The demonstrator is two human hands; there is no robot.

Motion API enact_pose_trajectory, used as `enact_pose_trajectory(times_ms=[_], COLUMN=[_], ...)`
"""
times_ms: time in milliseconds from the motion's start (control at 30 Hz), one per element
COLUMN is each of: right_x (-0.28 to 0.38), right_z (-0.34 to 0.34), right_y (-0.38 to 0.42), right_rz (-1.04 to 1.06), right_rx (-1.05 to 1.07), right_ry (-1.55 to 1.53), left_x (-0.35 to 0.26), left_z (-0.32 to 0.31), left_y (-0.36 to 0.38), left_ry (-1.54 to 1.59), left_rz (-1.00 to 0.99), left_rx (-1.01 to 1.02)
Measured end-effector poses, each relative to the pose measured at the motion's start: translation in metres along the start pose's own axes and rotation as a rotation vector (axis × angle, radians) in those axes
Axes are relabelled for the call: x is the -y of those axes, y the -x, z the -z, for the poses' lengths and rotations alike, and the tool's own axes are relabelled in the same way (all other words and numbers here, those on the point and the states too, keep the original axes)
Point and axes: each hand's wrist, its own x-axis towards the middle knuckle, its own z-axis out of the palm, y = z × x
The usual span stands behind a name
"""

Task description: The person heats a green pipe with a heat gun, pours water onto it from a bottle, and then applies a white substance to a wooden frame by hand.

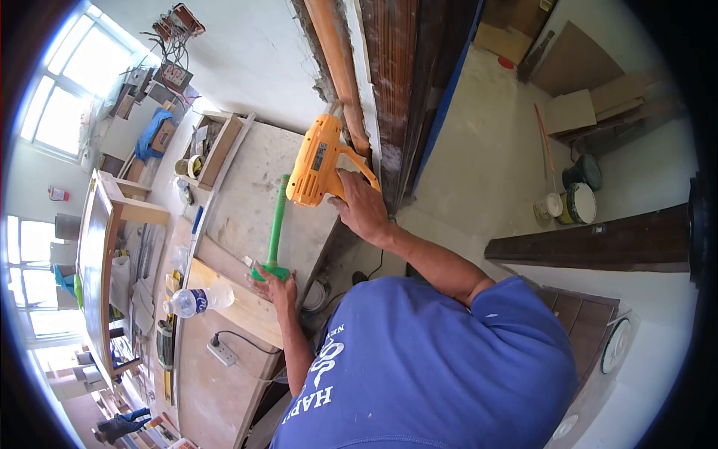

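My right hand (363, 208) is wrapped round the handle of an orange heat gun (315, 161). Its metal nozzle points away from me, toward the wall and a wooden post (329, 49). My left hand (278, 288) grips the wide round end of a green plastic tube (277, 224). From that hand the tube stretches away over the workbench (250, 179), its far end just left of the heat gun's body and seemingly apart from it. Some of my left fingers are hidden by the green base.
A plastic water bottle (200, 300) lies left of my left hand, near a power strip (222, 350) with a cord. Beyond are a wooden tray (217, 153), a blue-handled tool (197, 220) and a wooden table (112, 206). Buckets (578, 203) stand at right. Another person (123, 426) is far left.
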Motion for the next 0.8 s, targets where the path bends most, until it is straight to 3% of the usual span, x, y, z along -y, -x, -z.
enact_pose_trajectory(times_ms=[133, 333, 467, 567, 700, 733, 800], right_x=[0.001, -0.032, -0.057, -0.059, -0.067, -0.071, -0.087], right_z=[0.006, 0.008, 0.016, 0.013, 0.015, 0.015, 0.015], right_y=[0.003, 0.011, 0.019, 0.019, 0.02, 0.026, 0.03], right_rz=[0.103, 0.02, 0.117, 0.162, 0.161, 0.098, 0.255], right_rx=[-0.127, -0.175, -0.129, -0.219, -0.176, -0.139, -0.168], right_ry=[-0.113, -0.367, -0.139, -0.355, -0.092, -0.175, -0.005], left_x=[0.001, 0.013, 0.017, 0.01, 0.006, 0.011, 0.012], left_z=[-0.001, -0.008, -0.012, -0.007, -0.006, -0.008, -0.012], left_y=[0.0, -0.003, -0.007, -0.002, 0.001, -0.001, -0.001], left_ry=[0.006, 0.0, -0.008, 0.011, 0.05, 0.058, 0.061], left_rz=[-0.017, -0.122, -0.15, -0.133, -0.107, -0.12, -0.121], left_rx=[-0.019, -0.105, -0.144, -0.145, -0.15, -0.153, -0.159])
